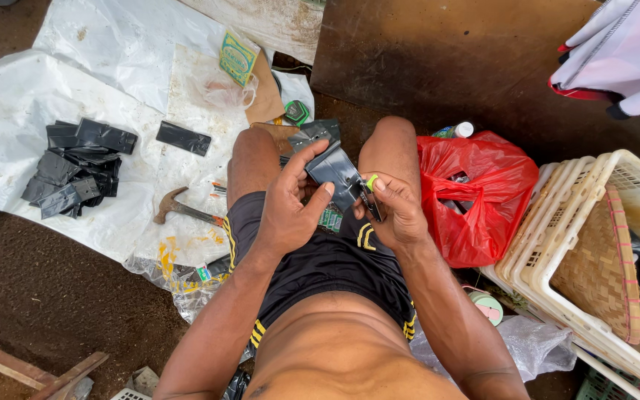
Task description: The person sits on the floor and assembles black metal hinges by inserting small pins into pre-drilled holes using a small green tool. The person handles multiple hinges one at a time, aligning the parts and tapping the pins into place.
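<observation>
I sit on the ground with my knees apart. My left hand (pixel 290 204) and my right hand (pixel 394 211) both grip a small black plastic bag (pixel 335 172) held up between my knees. The left fingers pinch its left edge. My right thumb and fingers pinch its lower right corner, and a small green thing (pixel 372 181) sits at my right fingertips. More black plastic (pixel 312 133) lies on the ground just beyond the bag.
A pile of black plastic bags (pixel 75 167) and a single one (pixel 183 138) lie on white sheeting (pixel 24 96) at left. A hammer (pixel 183 210) rests beside my left thigh. A red plastic bag (pixel 475 192) and stacked white baskets (pixel 601 252) stand at right.
</observation>
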